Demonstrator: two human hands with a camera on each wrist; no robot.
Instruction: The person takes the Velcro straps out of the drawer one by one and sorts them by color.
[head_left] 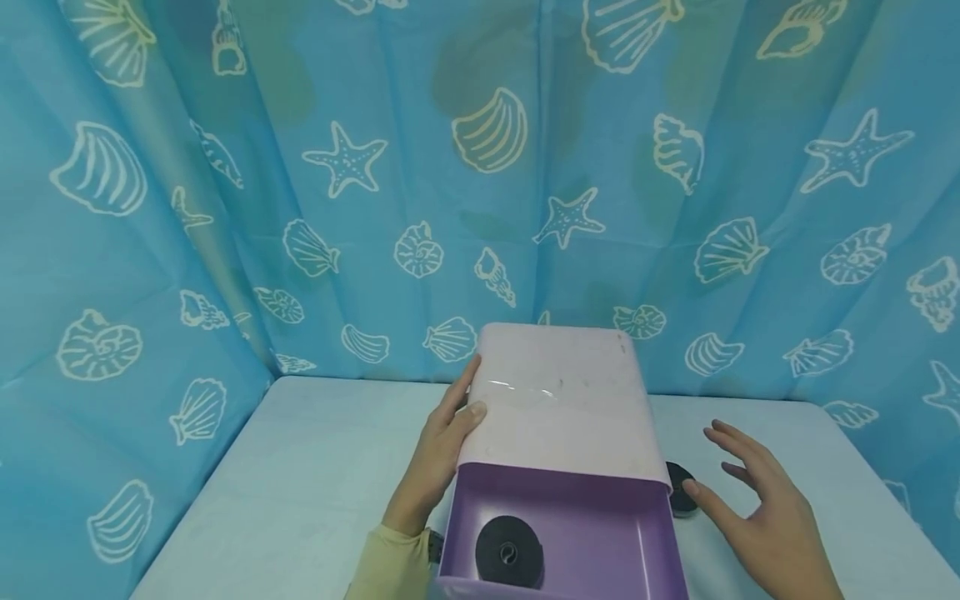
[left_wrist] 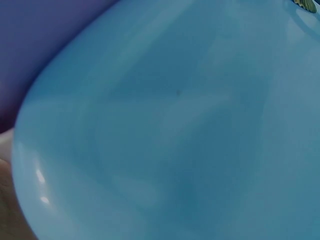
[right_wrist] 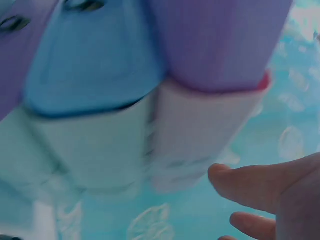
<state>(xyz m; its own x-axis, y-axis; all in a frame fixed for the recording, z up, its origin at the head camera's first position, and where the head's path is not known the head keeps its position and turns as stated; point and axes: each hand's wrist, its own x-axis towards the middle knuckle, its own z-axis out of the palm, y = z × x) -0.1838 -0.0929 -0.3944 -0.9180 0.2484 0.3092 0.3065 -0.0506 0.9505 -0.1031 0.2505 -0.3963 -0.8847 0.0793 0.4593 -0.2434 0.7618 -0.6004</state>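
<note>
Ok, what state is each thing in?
Pale casing, upright
Pulled-out purple drawer, open
Blue drawer, looks closed
Second purple drawer, looks closed
Black roll, coiled, inside open drawer
Black disc, partly hidden
Left hand, touching casing
Right hand, fingers apart, holding nothing

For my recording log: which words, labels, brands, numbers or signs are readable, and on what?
No readable text.
Pale box: small marks near its far right corner, too small to make out.
Curtain: shell and starfish drawings, no lettering that I can see.
</note>
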